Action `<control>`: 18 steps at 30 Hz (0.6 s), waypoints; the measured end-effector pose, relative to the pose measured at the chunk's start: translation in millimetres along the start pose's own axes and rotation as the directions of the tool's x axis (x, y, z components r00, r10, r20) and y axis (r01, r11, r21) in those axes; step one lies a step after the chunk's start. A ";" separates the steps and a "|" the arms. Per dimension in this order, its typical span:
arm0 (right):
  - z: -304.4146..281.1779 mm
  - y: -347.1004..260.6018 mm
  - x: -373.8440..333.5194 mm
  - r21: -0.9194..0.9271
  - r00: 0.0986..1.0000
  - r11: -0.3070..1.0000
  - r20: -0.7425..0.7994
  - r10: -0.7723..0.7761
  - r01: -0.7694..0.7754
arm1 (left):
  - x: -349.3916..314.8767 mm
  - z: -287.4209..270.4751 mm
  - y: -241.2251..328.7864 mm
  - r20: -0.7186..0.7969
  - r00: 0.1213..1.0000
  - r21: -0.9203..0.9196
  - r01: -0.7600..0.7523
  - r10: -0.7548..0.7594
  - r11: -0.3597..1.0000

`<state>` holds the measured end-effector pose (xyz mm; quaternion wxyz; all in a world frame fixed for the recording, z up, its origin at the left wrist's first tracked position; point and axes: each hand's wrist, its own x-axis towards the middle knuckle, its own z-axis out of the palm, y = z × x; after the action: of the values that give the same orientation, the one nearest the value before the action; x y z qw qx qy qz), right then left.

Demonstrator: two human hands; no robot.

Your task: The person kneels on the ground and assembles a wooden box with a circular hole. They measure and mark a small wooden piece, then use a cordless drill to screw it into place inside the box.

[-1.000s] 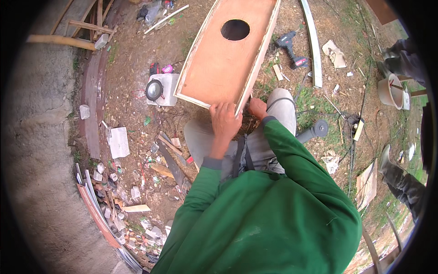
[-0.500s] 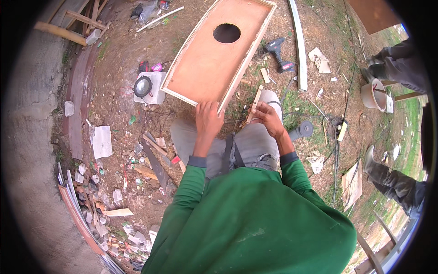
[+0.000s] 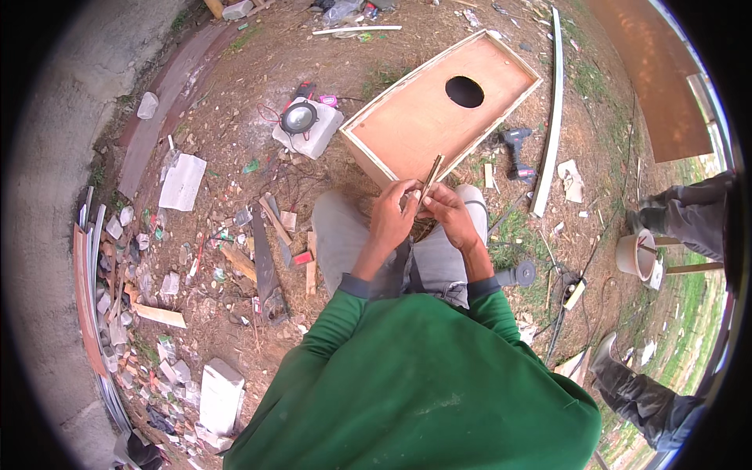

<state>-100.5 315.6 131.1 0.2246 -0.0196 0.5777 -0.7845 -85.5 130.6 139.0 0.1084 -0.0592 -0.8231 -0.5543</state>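
Over my lap, both hands have come together on a thin wooden strip (image 3: 432,172) that points up and away from me. My right hand (image 3: 453,213) pinches its lower part between thumb and fingers. The fingers of my left hand (image 3: 392,215) close on the same strip from the left side; the fingertips partly hide its lower end. Just beyond my knees rests a shallow wooden box (image 3: 415,129) with raised edges. A round hole (image 3: 464,92) is cut through its panel, toward the far right.
A round speaker (image 3: 299,118) lies on a pale block left of the box. To the right are a cordless drill (image 3: 517,153), a long white strip (image 3: 551,117) and an angle grinder (image 3: 518,274). A handsaw (image 3: 268,274) lies left. Another person's legs (image 3: 681,223) and a bucket (image 3: 635,254) are far right.
My left hand has let go of the box's near edge and moved to the wooden strip beside my right hand. The view has shifted, so the box appears farther right and more slanted.
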 end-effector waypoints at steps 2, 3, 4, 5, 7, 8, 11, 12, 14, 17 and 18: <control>6.3 1.5 5.8 0.049 1.000 0.999 0.024 -0.011 0.010 | 1.3 -3.6 0.1 -0.029 0.999 0.025 -0.016 0.016 1.000; 8.3 2.3 8.4 0.047 1.000 0.999 0.028 -0.006 0.005 | 1.2 -5.7 -0.9 -0.033 0.999 0.013 -0.002 0.003 1.000; 9.4 3.0 10.2 0.045 1.000 0.999 0.026 -0.001 0.000 | 1.1 -6.4 -2.2 -0.033 0.999 -0.006 0.010 -0.011 1.000; 9.4 3.7 11.7 0.043 1.000 0.999 0.020 0.002 -0.003 | 0.8 -6.0 -3.6 -0.029 0.999 -0.033 0.024 -0.025 0.999; 7.1 4.8 16.5 0.017 0.999 1.000 -0.044 -0.018 0.019 | 2.1 -5.0 -7.8 -0.031 0.999 0.004 0.017 -0.017 1.000; 5.2 5.1 19.7 0.008 0.997 0.999 -0.065 -0.032 0.032 | 2.7 -4.7 -9.9 -0.033 0.999 0.019 0.021 -0.020 1.000; -6.7 1.9 38.1 -0.128 0.985 0.991 -0.167 -0.050 0.029 | 10.2 -0.7 -16.0 -0.020 1.000 0.028 -0.009 0.010 1.000; -8.5 2.5 46.9 -0.063 0.974 0.992 -0.193 -0.117 0.107 | 14.0 0.7 -17.9 -0.010 1.000 0.026 0.006 -0.006 1.000; -20.0 -2.6 67.8 -0.155 0.964 0.986 -0.248 -0.091 0.053 | 23.7 3.9 -21.7 -0.002 1.000 0.008 0.024 -0.024 1.000; -39.2 -12.0 106.9 -0.285 0.956 0.958 -0.286 -0.060 -0.025 | 44.8 11.2 -29.2 0.011 0.997 0.058 0.075 -0.076 0.996; -45.2 -14.7 117.8 -0.312 0.956 0.949 -0.290 -0.047 -0.048 | 52.5 13.0 -32.6 0.019 0.997 0.071 0.075 -0.076 0.995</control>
<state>-224.3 315.3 102.6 0.1305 0.0615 0.7227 -0.6760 -144.9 129.2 117.8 0.0803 -0.0304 -0.8449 -0.5279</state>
